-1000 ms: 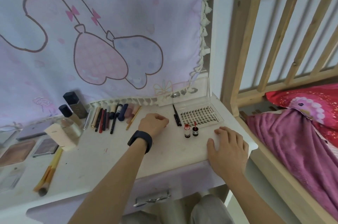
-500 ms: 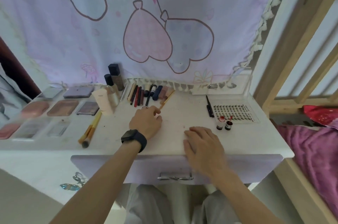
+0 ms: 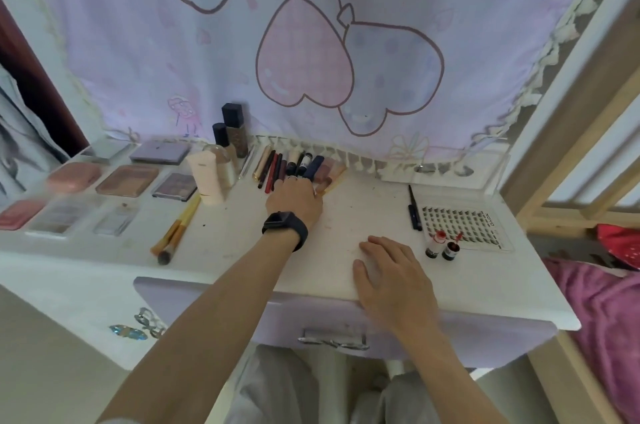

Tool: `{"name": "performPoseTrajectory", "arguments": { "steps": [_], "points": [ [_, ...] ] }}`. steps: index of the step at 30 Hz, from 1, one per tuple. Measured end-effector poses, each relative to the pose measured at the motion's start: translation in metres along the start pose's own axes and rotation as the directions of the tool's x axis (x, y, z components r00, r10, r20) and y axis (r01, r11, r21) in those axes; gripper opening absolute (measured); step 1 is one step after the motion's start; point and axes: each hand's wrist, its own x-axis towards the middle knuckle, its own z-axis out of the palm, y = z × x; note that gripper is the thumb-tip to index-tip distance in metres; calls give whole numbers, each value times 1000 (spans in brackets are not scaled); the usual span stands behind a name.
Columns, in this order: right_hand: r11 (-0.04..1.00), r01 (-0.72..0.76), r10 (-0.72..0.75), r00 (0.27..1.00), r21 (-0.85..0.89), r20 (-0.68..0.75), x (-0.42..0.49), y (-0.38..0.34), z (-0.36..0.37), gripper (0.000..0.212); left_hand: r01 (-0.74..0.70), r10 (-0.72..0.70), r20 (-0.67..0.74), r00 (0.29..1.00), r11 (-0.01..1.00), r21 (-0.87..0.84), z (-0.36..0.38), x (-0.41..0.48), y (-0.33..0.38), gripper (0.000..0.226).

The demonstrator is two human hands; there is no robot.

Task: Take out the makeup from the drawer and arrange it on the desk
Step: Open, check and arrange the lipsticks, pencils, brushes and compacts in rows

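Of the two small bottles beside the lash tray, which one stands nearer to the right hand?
The broad-capped bottle, on the pair's left; the thin-topped bottle stands farther from the right hand.

The left hand reaches forward on a straight arm, palm down, finger grip unclear. The right hand lies flat, fingers relaxed.

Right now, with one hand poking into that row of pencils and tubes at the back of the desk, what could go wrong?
The left hand is in among the closely packed pencils and tubes; a nudge could roll them out of line. The upright bottles just to its left might topple if it swings that way. The right hand lies flat near two small red-capped bottles; a sideways slide could knock them over.
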Motion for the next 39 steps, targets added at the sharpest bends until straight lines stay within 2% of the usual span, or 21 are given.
{"name": "performPoseTrajectory", "arguments": {
  "steps": [6, 8, 11, 14, 17, 20, 23, 25, 27, 29, 31, 33, 35, 37, 39],
  "points": [
    [1000, -7, 7, 1000, 25, 1, 0, 0, -1, 41, 36, -35, 16, 999, 996, -85, -11, -13, -12, 27],
    [999, -22, 21, 1000, 43, 19, 0, -1, -3, 40, 50, -46, 24, 999, 980, -192, -16, -25, -23, 24],
    [995, -61, 57, 997, 79, 43, -2, -4, -7, 41, 26, -17, 23, 1000, 898, -440, -23, -47, -39, 17],
    [969, -176, 166, 984, 172, 72, -2, -5, -13, 43, -26, 49, 26, 998, 828, -560, -29, -70, -48, 11],
    [915, -275, 255, 961, 294, 105, 0, -7, -17, 52, -128, 165, 28, 986, 852, -508, -32, -83, -55, 10],
    [896, -264, 260, 964, 357, 59, -1, -6, -18, 60, -230, 281, 76, 957, 889, -396, -36, -88, -61, 14],
    [932, -183, 190, 982, 314, 8, -4, -4, -16, 41, -336, 391, 121, 912, 884, -324, -45, -92, -62, 17],
    [952, -123, 137, 990, 280, -30, -5, -2, -12, 27, -360, 414, 117, 902, 875, -324, -50, -96, -62, 18],
    [936, -130, 147, 989, 327, -28, -5, -1, -11, 22, -305, 363, 66, 930, 856, -418, -54, -98, -61, 16],
    [856, -184, 220, 975, 482, -19, -3, -2, -13, 16, -131, 218, 65, 974, 769, -625, -57, -104, -60, 29],
    [774, -195, 280, 959, 602, -48, -2, -11, -18, 15, 85, 92, 177, 980, 612, -786, -61, -110, -56, 42],
    [724, -183, 293, 954, 665, -57, -2, -29, -19, 17, 204, 57, 277, 959, 536, -819, -65, -117, -53, 37],
    [692, -162, 280, 958, 704, -56, -3, -51, -15, 17, 275, 35, 322, 946, 440, -855, -67, -124, -52, 26],
    [682, -147, 253, 967, 716, -42, -4, -72, -7, 17, 295, -34, 301, 953, 331, -896, -69, -132, -54, 18],
    [685, -141, 215, 976, 715, -14, -3, -88, 3, 16, 275, -96, 258, 961, 286, -918, -72, -139, -60, 13]
  ]
}}
